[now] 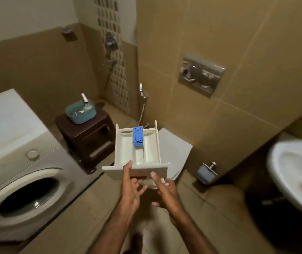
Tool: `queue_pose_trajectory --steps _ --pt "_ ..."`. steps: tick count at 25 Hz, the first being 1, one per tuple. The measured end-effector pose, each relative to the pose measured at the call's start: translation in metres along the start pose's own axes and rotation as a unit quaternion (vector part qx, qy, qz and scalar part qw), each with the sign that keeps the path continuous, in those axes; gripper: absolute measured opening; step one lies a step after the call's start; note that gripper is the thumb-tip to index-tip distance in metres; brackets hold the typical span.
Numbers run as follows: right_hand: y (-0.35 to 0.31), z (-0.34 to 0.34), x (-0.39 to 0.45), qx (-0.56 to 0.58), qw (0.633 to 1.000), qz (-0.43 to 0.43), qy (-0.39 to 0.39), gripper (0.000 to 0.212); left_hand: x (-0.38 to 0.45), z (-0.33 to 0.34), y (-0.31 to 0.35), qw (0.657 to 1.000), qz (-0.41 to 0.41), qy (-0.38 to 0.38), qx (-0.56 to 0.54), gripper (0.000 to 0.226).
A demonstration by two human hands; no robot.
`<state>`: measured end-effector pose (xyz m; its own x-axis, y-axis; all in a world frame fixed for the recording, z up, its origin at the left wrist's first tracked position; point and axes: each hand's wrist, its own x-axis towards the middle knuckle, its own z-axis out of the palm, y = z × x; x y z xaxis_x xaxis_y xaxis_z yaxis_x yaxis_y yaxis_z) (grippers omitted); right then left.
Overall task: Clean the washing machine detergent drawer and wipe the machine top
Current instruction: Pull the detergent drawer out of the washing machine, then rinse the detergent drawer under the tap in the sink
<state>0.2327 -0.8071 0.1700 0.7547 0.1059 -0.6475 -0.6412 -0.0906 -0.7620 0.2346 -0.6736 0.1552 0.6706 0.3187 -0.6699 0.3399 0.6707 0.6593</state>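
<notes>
A white detergent drawer (122,149) with a blue insert (138,137) in its middle compartment is held out in the air in front of me, front panel toward me. My left hand (132,187) grips the front panel from below, thumb on top. My right hand (166,189) holds the panel's right part, thumb on its face. The washing machine (20,162) stands at the left, white top bare, round door shut.
A dark stool (89,136) with a teal basket (81,112) stands beyond the machine. Behind the drawer is a toilet (174,149) with its lid down. A white sink (296,176) is at the right. Tiled walls surround the floor space.
</notes>
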Motion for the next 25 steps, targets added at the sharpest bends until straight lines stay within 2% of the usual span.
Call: queue_pose_trajectory --steps 1,3,5,6,7,9,10,12,13,16,19,21,22,24,25 --pt "0.0 -0.012 0.001 0.036 0.999 -0.013 0.02 0.055 -0.004 0.023 -0.011 1.0 -0.009 -0.014 0.013 0.054" --pt "-0.004 -0.035 0.005 0.088 0.994 -0.036 0.044 0.075 -0.007 0.066 -0.033 0.999 -0.021 -0.038 0.017 0.054" --pt "-0.008 -0.062 0.013 0.135 0.986 -0.054 0.083 0.086 -0.011 0.105 -0.056 0.995 -0.05 -0.087 0.023 0.07" --pt "-0.01 -0.075 0.019 0.164 0.978 -0.054 0.113 0.085 -0.014 0.124 -0.066 0.991 -0.069 -0.107 0.03 0.074" --pt "-0.015 -0.088 0.023 0.201 0.968 -0.054 0.142 0.081 -0.019 0.14 -0.074 0.988 -0.084 -0.126 0.034 0.068" --pt "-0.024 -0.115 0.033 0.287 0.935 -0.048 0.202 0.07 -0.026 0.173 -0.093 0.976 -0.132 -0.173 0.013 0.042" --pt "-0.027 -0.13 0.038 0.328 0.914 -0.049 0.233 0.067 -0.032 0.191 -0.1 0.967 -0.165 -0.196 0.004 0.037" --pt "-0.03 -0.155 0.046 0.381 0.878 -0.053 0.283 0.072 -0.034 0.218 -0.112 0.952 -0.192 -0.238 0.018 0.042" --pt "-0.031 -0.168 0.049 0.39 0.867 -0.051 0.307 0.07 -0.032 0.23 -0.118 0.949 -0.182 -0.251 0.051 0.041" --pt "-0.03 -0.203 0.051 0.386 0.844 -0.049 0.37 0.042 -0.018 0.249 -0.14 0.931 -0.126 -0.283 0.191 0.046" --pt "-0.033 -0.233 0.05 0.385 0.821 -0.064 0.417 0.018 -0.004 0.256 -0.15 0.876 -0.103 -0.36 0.303 0.072" --pt "-0.033 -0.253 0.05 0.384 0.806 -0.078 0.443 0.017 0.005 0.26 -0.155 0.842 -0.08 -0.387 0.368 0.08" --pt "-0.032 -0.263 0.051 0.382 0.803 -0.08 0.451 0.017 0.009 0.259 -0.156 0.836 -0.066 -0.383 0.387 0.079" --pt "-0.03 -0.283 0.051 0.379 0.797 -0.079 0.463 0.017 0.021 0.256 -0.157 0.855 -0.022 -0.314 0.412 0.081" --pt "-0.028 -0.296 0.051 0.378 0.794 -0.08 0.468 0.017 0.028 0.257 -0.157 0.877 -0.007 -0.268 0.399 0.084"
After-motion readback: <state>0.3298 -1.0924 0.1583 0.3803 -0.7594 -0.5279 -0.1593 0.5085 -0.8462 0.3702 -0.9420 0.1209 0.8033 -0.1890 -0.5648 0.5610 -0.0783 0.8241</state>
